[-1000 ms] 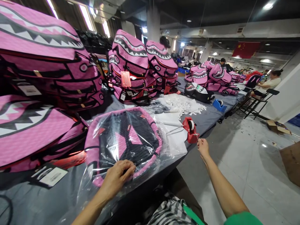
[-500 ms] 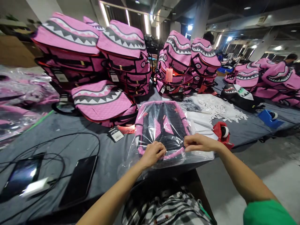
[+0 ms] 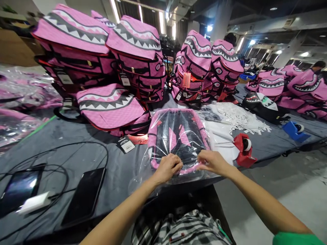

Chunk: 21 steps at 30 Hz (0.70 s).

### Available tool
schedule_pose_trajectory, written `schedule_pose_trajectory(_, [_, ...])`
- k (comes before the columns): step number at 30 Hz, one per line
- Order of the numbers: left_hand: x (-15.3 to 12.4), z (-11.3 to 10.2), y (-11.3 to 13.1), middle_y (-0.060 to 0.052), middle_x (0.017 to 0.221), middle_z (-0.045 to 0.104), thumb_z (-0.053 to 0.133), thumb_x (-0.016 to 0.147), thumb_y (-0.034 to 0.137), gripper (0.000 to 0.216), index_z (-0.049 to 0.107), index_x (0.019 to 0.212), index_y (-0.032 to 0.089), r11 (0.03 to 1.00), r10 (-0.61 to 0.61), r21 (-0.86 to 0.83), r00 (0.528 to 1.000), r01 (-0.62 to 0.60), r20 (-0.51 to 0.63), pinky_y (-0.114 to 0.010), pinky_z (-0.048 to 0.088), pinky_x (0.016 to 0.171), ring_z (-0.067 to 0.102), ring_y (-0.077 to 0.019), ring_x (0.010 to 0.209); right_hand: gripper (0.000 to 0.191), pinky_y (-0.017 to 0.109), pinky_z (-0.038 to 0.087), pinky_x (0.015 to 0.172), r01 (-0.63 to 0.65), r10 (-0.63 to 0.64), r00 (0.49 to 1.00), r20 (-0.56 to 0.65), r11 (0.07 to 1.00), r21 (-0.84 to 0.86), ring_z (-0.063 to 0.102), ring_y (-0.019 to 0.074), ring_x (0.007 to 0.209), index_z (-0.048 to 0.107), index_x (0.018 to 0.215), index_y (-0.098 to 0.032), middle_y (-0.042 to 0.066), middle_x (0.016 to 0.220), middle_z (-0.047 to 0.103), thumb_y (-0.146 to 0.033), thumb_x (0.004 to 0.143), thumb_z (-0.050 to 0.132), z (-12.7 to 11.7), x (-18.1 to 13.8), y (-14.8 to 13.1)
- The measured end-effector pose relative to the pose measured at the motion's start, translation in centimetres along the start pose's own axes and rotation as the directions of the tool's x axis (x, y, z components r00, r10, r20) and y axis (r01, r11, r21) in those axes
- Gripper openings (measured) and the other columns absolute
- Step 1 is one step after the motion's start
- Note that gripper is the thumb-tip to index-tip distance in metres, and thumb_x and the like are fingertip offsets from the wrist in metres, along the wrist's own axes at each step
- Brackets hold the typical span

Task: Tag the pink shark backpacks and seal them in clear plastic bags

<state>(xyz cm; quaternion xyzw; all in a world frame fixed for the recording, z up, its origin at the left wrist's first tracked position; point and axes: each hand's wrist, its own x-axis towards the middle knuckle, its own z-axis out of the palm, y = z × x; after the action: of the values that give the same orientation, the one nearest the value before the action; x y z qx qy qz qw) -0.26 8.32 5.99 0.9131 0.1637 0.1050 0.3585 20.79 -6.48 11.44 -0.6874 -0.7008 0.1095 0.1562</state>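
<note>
Many pink shark backpacks (image 3: pixel 133 54) stacked far on grey table (image 3: pixel 76 153). Near edge, centre: 1 bagged backpack (image 3: pixel 178 137) lying flat. Left hand (image 3: pixel 167 167) and right hand (image 3: pixel 212 161) close together, both pinching bag opening. Probably best to pull film tight, fold flat, then tape. Red tape dispenser (image 3: pixel 244 149) just right.

Factory packing floor: stacked backpacks (image 3: pixel 138 58)

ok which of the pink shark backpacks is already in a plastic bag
The bagged backpack lying flat under both hands, left hand and right hand; the stacked ones behind are unwrapped.
</note>
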Motion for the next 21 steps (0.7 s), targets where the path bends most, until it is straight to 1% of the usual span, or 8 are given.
schedule_pose_trajectory(4, [-1.2,-0.5,0.2,-0.003,0.101,0.072,0.053,0.096,0.038,0.028,0.069,0.079,0.022,0.996,0.084,0.042,0.996,-0.083,-0.020,-0.038,0.036,0.096,0.056,-0.0224,0.107,0.041,0.024,0.024,0.057,-0.013,0.018,0.985,0.170,0.999,-0.033,0.053,0.0136,0.070,0.056,0.081,-0.022,-0.003,0.080,0.060,-0.052,0.074,0.083,1.4,1.2,-0.2])
schedule_pose_trajectory(7, [-3.4,-1.7,-0.5,-0.002,0.116,0.071,0.066,0.090,0.034,0.013,0.069,0.083,0.024,0.970,0.152,0.199,0.986,-0.136,-0.067,-0.050,0.018,0.114,0.047,-0.0274,0.129,0.042,0.024,0.022,0.055,0.005,-0.001,0.966,0.258,1.000,-0.014,0.051,0.0131,0.065,0.055,0.078,-0.022,-0.004,0.076,0.058,-0.056,0.076,0.079,1.3,2.3,0.6])
schedule_pose_trajectory(9, [-4.9,-2.7,-1.4,-0.002,0.115,0.072,0.067,0.089,0.030,0.011,0.069,0.080,0.024,0.960,0.111,0.272,0.984,-0.070,-0.139,-0.054,0.010,0.116,0.046,-0.0285,0.131,0.043,0.025,0.022,0.055,0.014,-0.014,0.967,0.255,1.000,0.003,0.050,0.0129,0.063,0.055,0.078,-0.022,-0.004,0.073,0.058,-0.058,0.076,0.078,1.3,2.6,0.8])
schedule_pose_trajectory(13, [-6.3,-3.9,-3.1,-0.004,0.113,0.071,0.060,0.094,0.035,0.019,0.071,0.083,0.024,0.977,-0.090,0.168,0.970,0.129,-0.226,-0.050,0.026,0.109,0.056,-0.0253,0.118,0.042,0.026,0.031,0.058,0.015,-0.026,0.993,0.113,0.994,0.104,0.053,0.0160,0.067,0.060,0.084,-0.023,-0.002,0.077,0.059,-0.058,0.074,0.080,1.7,1.4,0.3])
schedule_pose_trajectory(16, [-5.8,-3.9,-3.6,-0.006,0.117,0.069,0.054,0.094,0.038,0.030,0.069,0.076,0.021,0.978,-0.187,0.054,0.966,0.199,-0.181,-0.046,0.034,0.104,0.058,-0.0238,0.111,0.044,0.031,0.045,0.067,0.018,0.029,0.990,-0.137,0.942,0.335,0.059,0.0209,0.077,0.066,0.095,-0.025,0.005,0.092,0.065,-0.065,0.079,0.071,1.2,-1.5,1.3])
schedule_pose_trajectory(17, [-5.6,-3.8,-3.6,-0.006,0.116,0.069,0.053,0.094,0.039,0.031,0.068,0.074,0.020,0.979,-0.193,0.037,0.966,0.202,-0.175,-0.045,0.035,0.104,0.059,-0.0237,0.110,0.045,0.033,0.048,0.069,-0.015,0.129,0.956,-0.264,0.918,0.396,0.060,0.0219,0.079,0.067,0.096,-0.025,0.007,0.096,0.066,-0.068,0.080,0.067,0.6,-3.0,2.4])
schedule_pose_trajectory(18, [-5.4,-3.7,-3.6,-0.007,0.116,0.069,0.052,0.093,0.039,0.032,0.068,0.073,0.020,0.981,-0.186,0.030,0.967,0.194,-0.172,-0.045,0.036,0.103,0.059,-0.0236,0.110,0.047,0.035,0.049,0.071,-0.076,0.266,0.879,-0.396,0.897,0.435,0.061,0.0225,0.079,0.068,0.096,-0.025,0.008,0.097,0.067,-0.069,0.080,0.064,-0.1,-4.6,3.9])
schedule_pose_trajectory(21, [-5.1,-3.7,-3.5,-0.008,0.113,0.070,0.051,0.092,0.042,0.034,0.067,0.071,0.020,0.990,-0.139,0.009,0.976,0.142,-0.165,-0.041,0.041,0.099,0.061,-0.0234,0.105,0.050,0.039,0.049,0.071,-0.393,0.575,0.412,-0.707,0.812,0.432,0.058,0.0228,0.070,0.067,0.087,-0.022,0.008,0.084,0.067,-0.070,0.077,0.061,-2.7,-9.8,9.6])
